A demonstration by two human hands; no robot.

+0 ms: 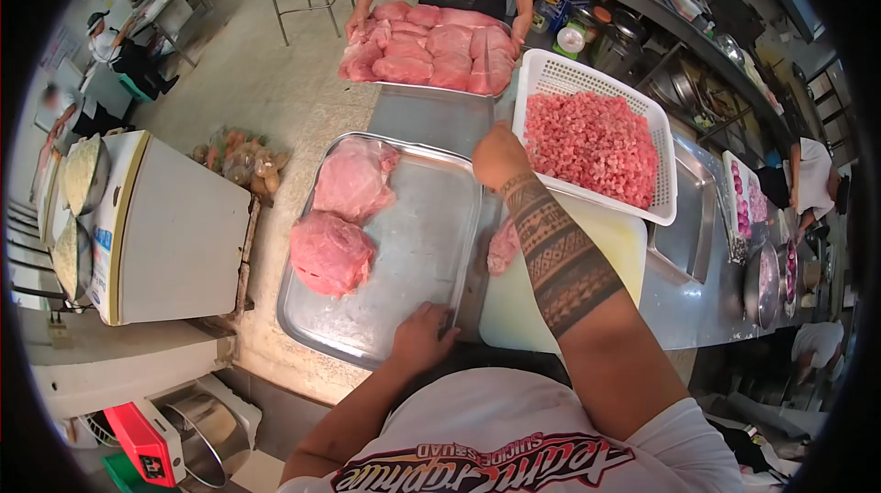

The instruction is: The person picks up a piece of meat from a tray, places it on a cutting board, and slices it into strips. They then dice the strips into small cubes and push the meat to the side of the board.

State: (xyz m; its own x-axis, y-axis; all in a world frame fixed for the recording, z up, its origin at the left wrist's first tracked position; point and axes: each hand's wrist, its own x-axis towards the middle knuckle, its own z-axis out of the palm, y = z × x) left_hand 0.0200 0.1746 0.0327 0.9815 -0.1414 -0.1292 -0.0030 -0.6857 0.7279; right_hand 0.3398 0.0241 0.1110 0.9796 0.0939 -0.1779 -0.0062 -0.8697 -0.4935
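Observation:
A metal tray [404, 263] holds two large pieces of raw meat, one [353, 179] above the other [331, 252], at its left side. My left hand [424, 337] grips the tray's near right rim. Beyond the tray's far right corner, my right hand [500, 159] is closed in a fist; a thin, blade-like shape shows above it, but what it holds is unclear. Under my right forearm lies a pale cutting board [523, 309], with a small strip of meat [503, 247] at its left edge. A white perforated basket [667, 162] of diced meat [592, 146] stands to the right.
Across the table, another person's hands hold a tray of large meat pieces [431, 45]. An empty metal tray [702, 231] lies right of the basket. A white freezer [179, 227] stands left, near bagged vegetables [243, 161]. Other people work farther off at both sides.

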